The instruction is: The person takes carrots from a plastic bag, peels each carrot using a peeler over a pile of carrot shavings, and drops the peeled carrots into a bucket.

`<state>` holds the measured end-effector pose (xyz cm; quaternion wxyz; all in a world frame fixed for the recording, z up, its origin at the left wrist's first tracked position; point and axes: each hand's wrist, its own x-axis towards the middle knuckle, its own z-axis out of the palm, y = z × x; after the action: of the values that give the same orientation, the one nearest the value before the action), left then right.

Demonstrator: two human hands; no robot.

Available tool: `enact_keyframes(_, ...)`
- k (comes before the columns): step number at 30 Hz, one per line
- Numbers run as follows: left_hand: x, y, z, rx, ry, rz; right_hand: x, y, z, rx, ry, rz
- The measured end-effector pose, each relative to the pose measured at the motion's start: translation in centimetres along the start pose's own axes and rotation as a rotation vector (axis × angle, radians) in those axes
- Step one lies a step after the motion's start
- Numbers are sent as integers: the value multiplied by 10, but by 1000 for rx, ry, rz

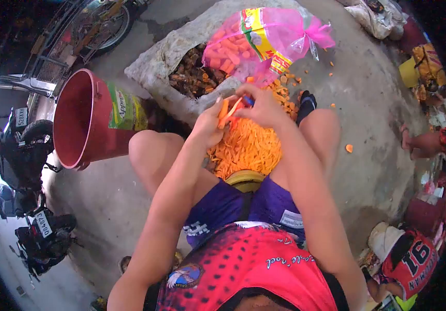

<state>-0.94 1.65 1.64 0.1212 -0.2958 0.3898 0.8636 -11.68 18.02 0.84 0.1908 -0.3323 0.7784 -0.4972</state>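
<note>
left hand was clamped on a carrot, right hand on a red-and-blue tool; hands close together. carrot was held above the far edge of the heap of orange shavings. pink mesh bag lay over the right edge of the pale sack; red bucket was near its left corner.
</note>
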Motion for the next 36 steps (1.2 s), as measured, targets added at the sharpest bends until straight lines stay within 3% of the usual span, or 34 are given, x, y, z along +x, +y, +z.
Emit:
enact_keyframes(1,19,-10,-30,-100,-246,2,3,-1,-4,10,-10,76)
enact_keyframes(2,56,-28,-82,-202,-494,4,10,15,-5,3,111,75)
enact_keyframes(5,68,-32,-93,-237,-546,-18,16,18,-20,29,191,-91)
enact_keyframes(7,44,-26,-50,25,53,-19,12,22,-11,-6,139,-75)
enact_keyframes(10,32,-18,-28,54,183,1,12,19,-13,2,73,-30)
enact_keyframes(16,36,-14,-37,231,-2,144,3,-4,-20,-78,-22,-28)
enact_keyframes(19,31,-14,-33,30,-117,207,-2,-14,-26,-81,-94,32)
enact_keyframes(25,23,-5,-9,-9,-37,1,-4,-4,-21,-99,-81,-62)
enact_keyframes(30,42,-8,-22,10,-39,80,5,7,-36,-50,-26,73)
enact_keyframes(36,38,-6,-24,30,-50,111,8,5,-37,-7,26,77)
